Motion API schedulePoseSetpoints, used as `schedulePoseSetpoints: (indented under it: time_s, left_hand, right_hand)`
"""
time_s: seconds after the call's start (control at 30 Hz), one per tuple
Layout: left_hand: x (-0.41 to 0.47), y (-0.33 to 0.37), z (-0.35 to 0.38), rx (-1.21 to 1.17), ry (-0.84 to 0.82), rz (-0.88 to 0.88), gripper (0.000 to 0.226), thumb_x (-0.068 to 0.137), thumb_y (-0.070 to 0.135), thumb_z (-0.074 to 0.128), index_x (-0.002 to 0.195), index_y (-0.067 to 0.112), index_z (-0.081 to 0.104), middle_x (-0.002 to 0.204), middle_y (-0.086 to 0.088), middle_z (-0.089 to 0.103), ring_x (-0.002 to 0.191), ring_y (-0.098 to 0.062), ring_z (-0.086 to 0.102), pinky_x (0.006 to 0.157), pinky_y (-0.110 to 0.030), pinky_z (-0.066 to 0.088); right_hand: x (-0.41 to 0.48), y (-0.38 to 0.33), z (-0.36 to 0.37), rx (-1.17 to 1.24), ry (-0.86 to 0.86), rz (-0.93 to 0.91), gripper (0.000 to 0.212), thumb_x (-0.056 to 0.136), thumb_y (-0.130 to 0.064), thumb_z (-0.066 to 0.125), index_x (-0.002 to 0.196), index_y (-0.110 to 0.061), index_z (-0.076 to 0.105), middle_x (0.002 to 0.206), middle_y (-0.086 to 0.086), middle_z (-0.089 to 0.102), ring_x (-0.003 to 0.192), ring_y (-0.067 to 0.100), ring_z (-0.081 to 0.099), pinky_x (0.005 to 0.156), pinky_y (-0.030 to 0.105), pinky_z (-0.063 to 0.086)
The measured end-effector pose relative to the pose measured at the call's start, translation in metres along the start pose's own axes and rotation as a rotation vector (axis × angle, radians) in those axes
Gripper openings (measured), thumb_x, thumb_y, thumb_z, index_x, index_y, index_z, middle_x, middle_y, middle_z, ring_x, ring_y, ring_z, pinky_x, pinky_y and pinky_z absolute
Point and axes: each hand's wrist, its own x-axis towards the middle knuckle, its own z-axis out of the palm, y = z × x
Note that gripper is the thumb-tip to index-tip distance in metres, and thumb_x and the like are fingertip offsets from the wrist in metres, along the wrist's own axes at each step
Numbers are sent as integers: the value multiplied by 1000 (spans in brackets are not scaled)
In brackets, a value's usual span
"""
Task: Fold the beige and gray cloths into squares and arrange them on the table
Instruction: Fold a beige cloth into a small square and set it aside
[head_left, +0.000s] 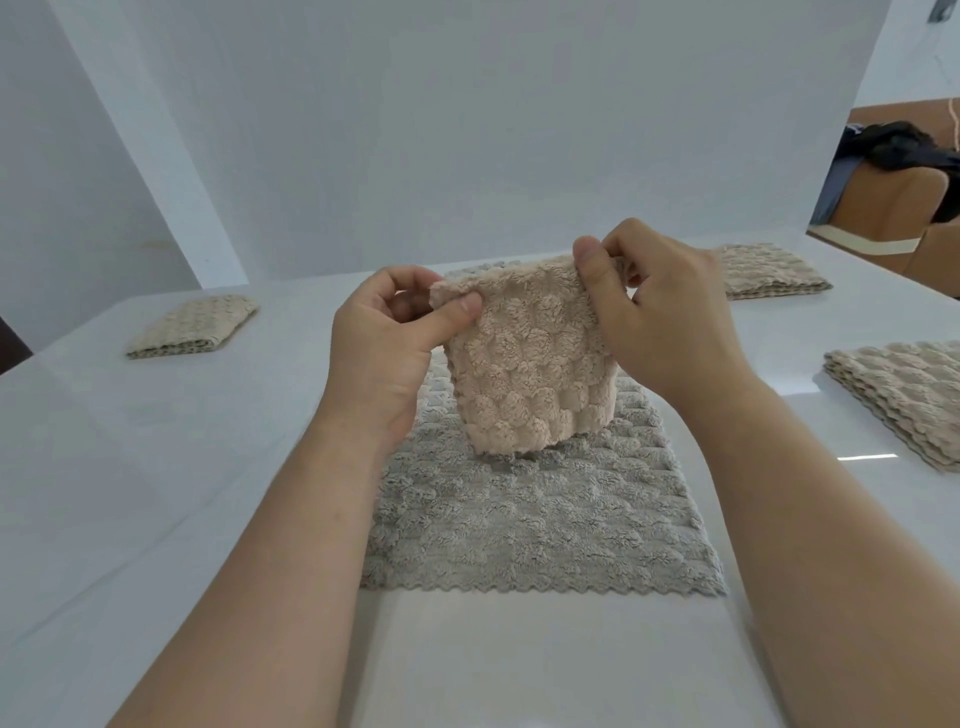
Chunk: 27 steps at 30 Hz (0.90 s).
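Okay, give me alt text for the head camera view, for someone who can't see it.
Two bare hands, left hand and right hand, hold a folded beige cloth by its top corners above a gray cloth spread flat on a white table, with folded cloths lying farther off.

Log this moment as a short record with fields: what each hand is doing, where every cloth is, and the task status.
left hand: pinches the top left corner of the beige cloth
right hand: pinches its top right corner
beige cloth: folded, held upright, hanging over the gray cloth
gray cloth: spread flat at the centre of the white table, not yet folded
folded cloth, far left: lying alone
folded cloth, far right: near the back edge
cloth stack, right edge: partly out of view
status: beige cloth in hand not yet set down
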Motion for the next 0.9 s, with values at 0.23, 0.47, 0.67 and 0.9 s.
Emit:
schedulePoseSetpoints:
  time_s: [0.23, 0.47, 0.67, 0.9]
  left_hand:
    - [2, -7, 2, 3, 36, 15, 35, 87, -11, 66, 106, 17, 61, 73, 3, 66, 83, -23, 60, 79, -41, 51]
    - [5, -11, -4, 278, 101, 160, 36, 93, -4, 59, 111, 27, 56, 103, 6, 67, 70, -4, 60, 66, -23, 50]
    - [7, -16, -4, 388, 125, 165, 40, 92, 6, 69, 125, 28, 61, 101, 11, 62, 74, 3, 62, 76, -18, 53]
    - [8, -14, -3, 186, 96, -54, 17, 84, 1, 75, 92, 16, 75, 84, 4, 76, 87, -15, 73, 96, -38, 57]
  right_hand:
    - [-1, -3, -1, -7, -110, 89, 42, 102, -54, 47, 90, -15, 53, 60, -7, 48, 60, 5, 48, 56, 22, 35]
    - [-6, -11, -2, -17, -198, -28, 45, 94, -60, 53, 103, -17, 54, 75, 2, 62, 74, 22, 60, 70, 41, 51]
    - [-2, -8, 3, 366, -190, 255, 36, 89, -39, 76, 118, -29, 58, 64, -6, 50, 60, 8, 49, 61, 20, 42]
    - [2, 4, 7, 815, -208, 540, 15, 83, -21, 82, 94, -11, 79, 92, 10, 78, 90, 20, 73, 97, 45, 57]
